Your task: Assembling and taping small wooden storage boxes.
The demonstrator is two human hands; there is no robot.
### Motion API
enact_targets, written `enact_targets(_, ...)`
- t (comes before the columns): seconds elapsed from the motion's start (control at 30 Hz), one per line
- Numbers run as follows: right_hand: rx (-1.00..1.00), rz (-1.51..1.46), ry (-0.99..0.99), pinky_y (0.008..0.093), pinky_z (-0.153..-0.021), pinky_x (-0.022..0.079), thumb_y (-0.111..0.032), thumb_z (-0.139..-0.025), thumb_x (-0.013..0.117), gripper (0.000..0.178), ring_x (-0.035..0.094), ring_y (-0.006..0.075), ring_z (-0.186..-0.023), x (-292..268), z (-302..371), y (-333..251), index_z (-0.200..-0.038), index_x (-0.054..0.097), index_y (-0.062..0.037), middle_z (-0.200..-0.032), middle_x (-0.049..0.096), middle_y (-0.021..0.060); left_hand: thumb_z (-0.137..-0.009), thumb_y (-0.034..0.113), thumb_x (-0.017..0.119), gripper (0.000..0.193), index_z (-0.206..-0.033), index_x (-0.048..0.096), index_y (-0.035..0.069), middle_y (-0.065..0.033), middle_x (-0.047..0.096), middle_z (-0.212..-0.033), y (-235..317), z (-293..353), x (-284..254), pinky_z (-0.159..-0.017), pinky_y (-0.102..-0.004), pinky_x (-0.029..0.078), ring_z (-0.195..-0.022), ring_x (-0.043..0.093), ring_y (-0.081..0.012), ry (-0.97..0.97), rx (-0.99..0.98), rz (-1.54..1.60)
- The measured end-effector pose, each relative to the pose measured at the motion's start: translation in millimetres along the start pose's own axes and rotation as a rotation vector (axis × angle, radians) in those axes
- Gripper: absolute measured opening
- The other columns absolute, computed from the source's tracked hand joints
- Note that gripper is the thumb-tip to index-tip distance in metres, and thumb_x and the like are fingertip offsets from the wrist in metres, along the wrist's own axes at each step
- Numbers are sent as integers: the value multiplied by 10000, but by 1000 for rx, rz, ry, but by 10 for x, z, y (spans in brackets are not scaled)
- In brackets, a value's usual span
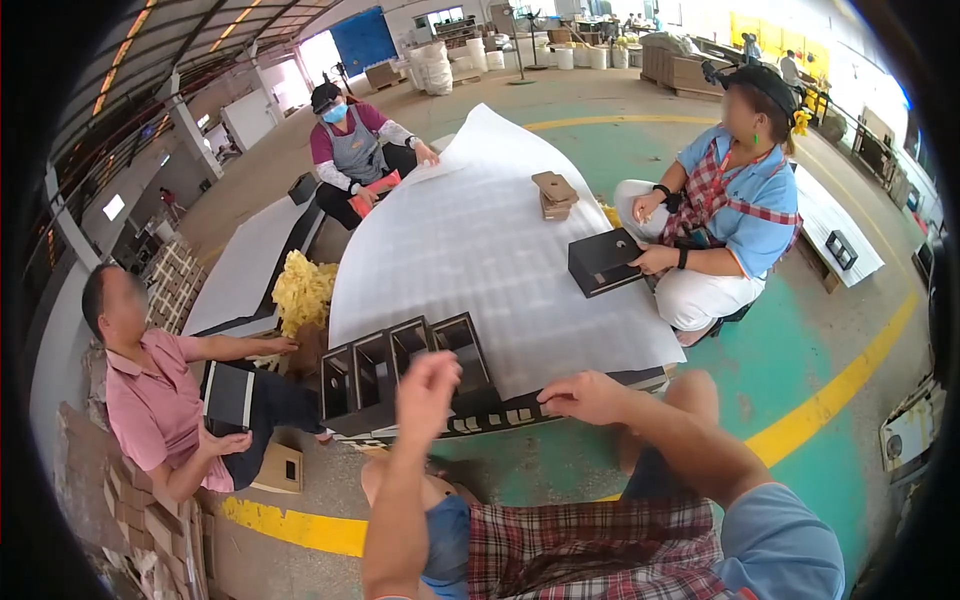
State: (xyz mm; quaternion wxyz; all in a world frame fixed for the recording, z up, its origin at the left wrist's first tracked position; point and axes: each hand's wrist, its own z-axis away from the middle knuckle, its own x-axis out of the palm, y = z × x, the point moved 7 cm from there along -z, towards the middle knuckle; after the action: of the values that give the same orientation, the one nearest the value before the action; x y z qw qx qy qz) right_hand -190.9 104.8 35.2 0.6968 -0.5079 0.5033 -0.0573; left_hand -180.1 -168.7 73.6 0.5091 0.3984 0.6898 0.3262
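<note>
My left hand (428, 392) is raised in front of the row of open black boxes, its fingers curled together. Whether anything small is pinched in it cannot be made out. The nearest black box (468, 362) stands just behind that hand, open side up, with more black boxes (375, 375) lined up to its left. My right hand (585, 397) hovers by the near edge of the table, with fingers bent inward and their tips close together. What they hold, if anything, is too small to see. A white sheet (490, 260) covers the table under the boxes.
A co-worker at right grips a black box (605, 262) near a stack of brown boards (555, 190). At left, a person holds another black box (228, 397) beside yellow fluffy wadding (303, 290). A masked person (355, 150) sits at the far edge.
</note>
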Motion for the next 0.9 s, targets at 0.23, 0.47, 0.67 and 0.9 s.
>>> enact_targets(0.23, -17, 46, -33, 423, -861, 564, -305, -963, 667, 341, 724, 339, -958, -80, -66, 41, -1239, 712, -109, -1051, 762, 147, -938, 241, 737, 538, -1423, 577, 74, -177, 730, -1181, -268, 625, 810, -910, -418, 553, -1036, 706, -336, -891, -191, -399)
enact_targets(0.47, -63, 80, -181, 437, -863, 552, -360, -964, 657, 441, 718, 348, -959, -41, -16, 84, -1296, 667, -70, -1025, 758, 159, -941, 212, 737, 530, -1424, 583, 57, -122, 736, -1173, -188, 403, 540, -910, -352, 553, -1051, 704, -229, -578, -289, -260)
enact_targets(0.67, 30, -82, -42, 415, -792, 550, -332, -962, 651, 373, 708, 304, -816, -387, -129, 296, -1243, 697, -91, -861, 745, 131, -976, 189, 695, 266, -1202, 733, 54, -105, 745, -1140, 992, 787, 1456, -942, -350, 545, -1048, 706, -215, -860, -13, 42)
enact_targets(0.9, 36, -136, 73, 400, -757, 550, -248, -937, 591, 228, 691, 261, -763, -606, -953, 416, -1033, 730, -94, -795, 726, 101, -1031, 176, 651, 382, -1374, 588, 20, -168, 699, -1221, 2069, 2144, 3378, -1007, -382, 508, -1144, 657, -213, -1284, -68, 696)
